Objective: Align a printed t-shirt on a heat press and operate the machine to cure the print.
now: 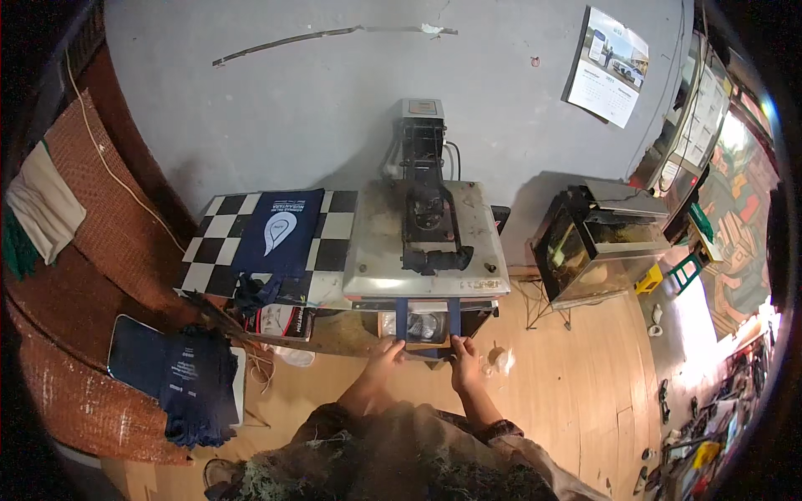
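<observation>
A heat press with a wide metal upper platen [382,250] and a black lever handle [437,259] stands before me on the table. Two navy fabric straps [401,320] come out from under the platen's front edge, likely a bag's handle; whatever they join is hidden beneath the platen. My left hand [383,356] pinches the strap on the left. On the right side, the fingers of my right hand [465,362] grip the other strap. Left of the press, a navy tote bag [276,235] with a white printed emblem and writing lies flat.
The tote bag lies on a black-and-white checkered tabletop [210,250]. A pile of navy printed bags [197,388] sits at lower left. An open box [423,327] is on the shelf below the press. To the right stands a glass tank [592,250]; a calendar [609,69] hangs on the wall.
</observation>
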Demonstrator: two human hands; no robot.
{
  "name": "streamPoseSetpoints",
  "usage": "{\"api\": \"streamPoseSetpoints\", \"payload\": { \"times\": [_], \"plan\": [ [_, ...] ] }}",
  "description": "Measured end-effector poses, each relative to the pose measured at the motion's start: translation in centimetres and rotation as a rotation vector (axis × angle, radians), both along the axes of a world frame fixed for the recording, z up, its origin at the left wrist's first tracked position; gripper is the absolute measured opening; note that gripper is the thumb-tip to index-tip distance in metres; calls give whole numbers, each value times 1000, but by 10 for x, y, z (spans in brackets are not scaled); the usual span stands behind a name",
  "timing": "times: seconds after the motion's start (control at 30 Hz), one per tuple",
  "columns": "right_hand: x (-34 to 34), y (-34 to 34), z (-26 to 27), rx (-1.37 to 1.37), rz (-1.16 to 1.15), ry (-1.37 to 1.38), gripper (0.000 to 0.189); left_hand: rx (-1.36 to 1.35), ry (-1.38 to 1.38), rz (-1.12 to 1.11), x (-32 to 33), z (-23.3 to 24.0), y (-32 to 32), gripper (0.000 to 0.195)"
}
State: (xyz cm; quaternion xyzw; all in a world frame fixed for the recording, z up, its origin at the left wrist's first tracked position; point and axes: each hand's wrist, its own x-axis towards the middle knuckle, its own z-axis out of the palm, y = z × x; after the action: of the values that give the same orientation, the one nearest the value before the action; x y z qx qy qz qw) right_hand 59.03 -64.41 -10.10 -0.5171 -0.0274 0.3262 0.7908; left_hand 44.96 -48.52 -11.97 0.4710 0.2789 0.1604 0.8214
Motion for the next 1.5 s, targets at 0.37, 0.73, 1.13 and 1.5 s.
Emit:
{"api": "streamPoseSetpoints", "payload": {
  "times": [0.37, 0.73, 1.13, 1.5],
  "plan": [
    [1, -1, -19, 102, -18, -16, 7, 26, -13, 86, 4, -31, -1, 11],
    [7, 6, -42, 113, -148, -103, 14, 88, -103, 253, 9, -19, -12, 16],
    [18, 4, -43, 80, 10, -127, 11, 207, -59, 151, 7, -32, -1, 34],
    [56, 49, 27, -43, 26, 27, 15, 82, -49, 201, 55, 23, 35, 34]
  ]
}}
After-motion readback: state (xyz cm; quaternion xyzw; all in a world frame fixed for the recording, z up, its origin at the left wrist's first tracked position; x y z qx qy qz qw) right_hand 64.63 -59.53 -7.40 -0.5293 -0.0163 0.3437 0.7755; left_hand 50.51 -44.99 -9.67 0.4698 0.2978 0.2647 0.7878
